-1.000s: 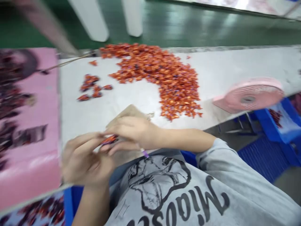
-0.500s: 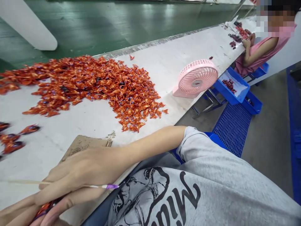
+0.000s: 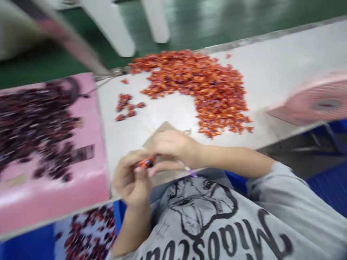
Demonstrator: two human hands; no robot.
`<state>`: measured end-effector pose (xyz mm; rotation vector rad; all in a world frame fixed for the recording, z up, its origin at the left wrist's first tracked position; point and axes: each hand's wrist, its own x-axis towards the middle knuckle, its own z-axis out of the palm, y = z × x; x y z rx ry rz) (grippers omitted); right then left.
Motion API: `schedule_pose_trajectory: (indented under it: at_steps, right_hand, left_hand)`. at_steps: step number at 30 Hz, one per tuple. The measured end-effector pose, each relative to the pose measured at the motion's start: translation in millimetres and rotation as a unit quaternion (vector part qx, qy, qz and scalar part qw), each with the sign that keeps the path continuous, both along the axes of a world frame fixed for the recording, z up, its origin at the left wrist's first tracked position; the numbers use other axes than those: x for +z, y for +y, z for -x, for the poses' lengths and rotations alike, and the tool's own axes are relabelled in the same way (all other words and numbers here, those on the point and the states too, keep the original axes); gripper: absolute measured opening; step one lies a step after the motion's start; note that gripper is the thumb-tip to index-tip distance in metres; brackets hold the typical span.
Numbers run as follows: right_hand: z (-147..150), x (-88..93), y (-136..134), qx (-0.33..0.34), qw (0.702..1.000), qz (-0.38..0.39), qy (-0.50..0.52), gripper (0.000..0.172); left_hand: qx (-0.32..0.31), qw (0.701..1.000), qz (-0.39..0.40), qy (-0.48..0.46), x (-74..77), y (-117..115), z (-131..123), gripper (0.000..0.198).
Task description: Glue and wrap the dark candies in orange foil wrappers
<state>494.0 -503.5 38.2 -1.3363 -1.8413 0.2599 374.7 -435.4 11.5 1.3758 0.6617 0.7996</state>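
My left hand (image 3: 130, 180) and my right hand (image 3: 172, 148) meet at the near edge of the white table (image 3: 271, 76), both closed on one small orange-wrapped candy (image 3: 145, 163). A thin stick with a purple tip (image 3: 189, 171) pokes out below my right hand. A brown cardboard piece (image 3: 159, 133) lies under my hands. Behind them a large heap of orange-wrapped candies (image 3: 200, 83) spreads over the table, with a few loose ones (image 3: 126, 106) to its left. The picture is blurred by motion.
A pink tray (image 3: 81, 187) with dark candies sits at the left. Below it is a blue bin (image 3: 81, 234) holding wrapped candies. A pink fan (image 3: 311, 103) lies on the table's right edge. Green floor and white legs lie beyond.
The view swung right to the fan and a co-worker, then back left to the pink tray. My hands stay together on the candy at the table edge.
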Motion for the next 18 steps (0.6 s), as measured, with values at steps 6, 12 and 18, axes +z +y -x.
schedule_pose_trajectory:
  at_steps: [6, 12, 18]
  right_hand:
    - [-10, 7.6, -1, -0.007, 0.993, -0.082, 0.088, 0.027]
    - [-7, 17.9, -8, -0.021, 0.992, -0.111, 0.062, 0.022]
    - [-8, 19.0, -7, -0.024, 0.991, -0.123, 0.056, 0.022]
  left_hand:
    - [-0.093, 0.986, 0.016, -0.139, 7.5, 6, 27, 0.029]
    - [-0.144, 0.976, 0.061, -0.15, 7.3, 6, 23, 0.029]
    - [-0.161, 0.971, 0.028, -0.174, 5.4, 7, 26, 0.023]
